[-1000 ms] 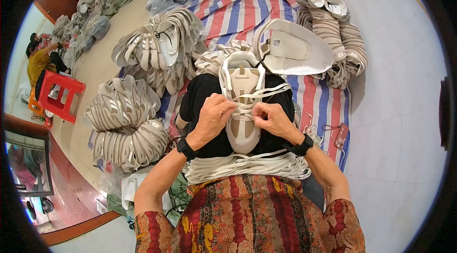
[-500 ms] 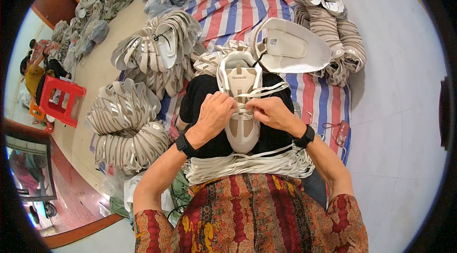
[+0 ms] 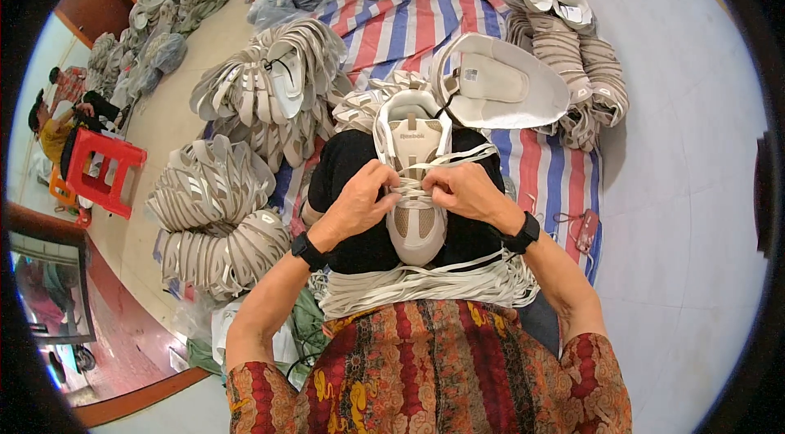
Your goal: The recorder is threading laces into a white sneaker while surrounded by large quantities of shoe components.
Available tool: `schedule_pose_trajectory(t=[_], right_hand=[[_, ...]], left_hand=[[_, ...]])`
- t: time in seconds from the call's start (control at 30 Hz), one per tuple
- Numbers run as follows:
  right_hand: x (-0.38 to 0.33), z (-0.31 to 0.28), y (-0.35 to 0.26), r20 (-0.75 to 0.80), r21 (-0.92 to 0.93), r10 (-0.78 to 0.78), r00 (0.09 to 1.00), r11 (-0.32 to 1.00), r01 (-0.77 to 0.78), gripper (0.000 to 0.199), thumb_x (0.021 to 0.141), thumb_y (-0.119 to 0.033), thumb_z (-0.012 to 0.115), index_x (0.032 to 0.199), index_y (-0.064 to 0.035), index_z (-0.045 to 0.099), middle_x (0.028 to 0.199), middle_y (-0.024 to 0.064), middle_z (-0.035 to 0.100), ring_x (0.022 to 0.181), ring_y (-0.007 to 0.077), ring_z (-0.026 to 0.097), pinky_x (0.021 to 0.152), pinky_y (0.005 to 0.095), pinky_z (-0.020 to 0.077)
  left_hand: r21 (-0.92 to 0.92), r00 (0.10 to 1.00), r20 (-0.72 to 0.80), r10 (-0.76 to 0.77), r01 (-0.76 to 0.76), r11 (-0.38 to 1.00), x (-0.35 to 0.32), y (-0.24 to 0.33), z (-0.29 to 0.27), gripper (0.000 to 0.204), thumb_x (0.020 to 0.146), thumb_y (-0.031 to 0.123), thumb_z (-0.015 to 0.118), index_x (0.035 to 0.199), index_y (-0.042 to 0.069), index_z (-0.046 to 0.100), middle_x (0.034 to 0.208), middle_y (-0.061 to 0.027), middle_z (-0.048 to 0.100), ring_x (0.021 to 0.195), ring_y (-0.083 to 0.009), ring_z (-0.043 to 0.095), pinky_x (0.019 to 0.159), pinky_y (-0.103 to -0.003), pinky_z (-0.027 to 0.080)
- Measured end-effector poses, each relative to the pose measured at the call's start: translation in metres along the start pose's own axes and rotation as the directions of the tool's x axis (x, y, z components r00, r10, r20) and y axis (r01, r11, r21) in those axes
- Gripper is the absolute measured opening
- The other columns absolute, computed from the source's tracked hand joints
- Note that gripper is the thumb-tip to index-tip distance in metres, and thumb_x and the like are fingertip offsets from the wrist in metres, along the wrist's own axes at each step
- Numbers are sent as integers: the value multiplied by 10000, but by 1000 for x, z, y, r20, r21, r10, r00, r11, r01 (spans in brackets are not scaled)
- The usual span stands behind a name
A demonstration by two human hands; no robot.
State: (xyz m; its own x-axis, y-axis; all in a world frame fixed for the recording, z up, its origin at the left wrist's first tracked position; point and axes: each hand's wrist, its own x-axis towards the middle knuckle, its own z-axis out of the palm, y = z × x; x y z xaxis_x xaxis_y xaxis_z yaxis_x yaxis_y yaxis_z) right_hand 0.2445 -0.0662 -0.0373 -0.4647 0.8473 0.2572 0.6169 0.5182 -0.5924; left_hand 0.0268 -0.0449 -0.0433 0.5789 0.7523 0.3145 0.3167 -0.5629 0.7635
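A beige and white shoe upper (image 3: pixel 417 234) lies across my lap, toe toward me. White shoelace (image 3: pixel 458 157) crosses its lower eyelets, and loose ends trail to the right over my dark trouser leg. At the left eyelet edge, my left hand (image 3: pixel 365 199) grips the upper, thumb and index finger a little apart; its other fingers are partly hidden. My right hand (image 3: pixel 466 191) is closed in a pinch on the lace at the right eyelet edge. A thick bundle of white laces (image 3: pixel 433 283) lies across my lap, close to my body.
Nested stacks of shoe uppers (image 3: pixel 217 217) stand left, with another stack (image 3: pixel 564 50) far right. A single upper (image 3: pixel 503 82) lies beyond my knees on a striped sheet (image 3: pixel 409 21). A red stool (image 3: pixel 106 168) and a seated person (image 3: pixel 57 127) are at far left.
My left hand has shifted slightly left and its thumb and index finger have spread apart. My right hand stays at the right eyelets. The seated person at far left has moved a little.
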Motion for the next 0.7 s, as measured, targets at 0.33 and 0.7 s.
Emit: schedule_pose_trajectory(t=[0.33,0.7], right_hand=[[4,3,-17,38,25,117,992,993,-118,126,714,-152,580,786,-47,580,651,121,603,622,294,603,569,383,468],[8,8,-1,69,137,75,995,987,-84,110,683,-121,597,728,-30,554,564,119,554,510,273,561,492,350,436]], left_hand=[[50,1000,-20,-8,9,999,-4,-11,-2,142,740,43,648,782,14,516,742,-74,473,647,-190,475,574,-298,393],[24,999,4,-52,51,998,0,-11,0,148,749,54,651,774,8,512,730,-69,488,614,-172,472,555,-283,397]])
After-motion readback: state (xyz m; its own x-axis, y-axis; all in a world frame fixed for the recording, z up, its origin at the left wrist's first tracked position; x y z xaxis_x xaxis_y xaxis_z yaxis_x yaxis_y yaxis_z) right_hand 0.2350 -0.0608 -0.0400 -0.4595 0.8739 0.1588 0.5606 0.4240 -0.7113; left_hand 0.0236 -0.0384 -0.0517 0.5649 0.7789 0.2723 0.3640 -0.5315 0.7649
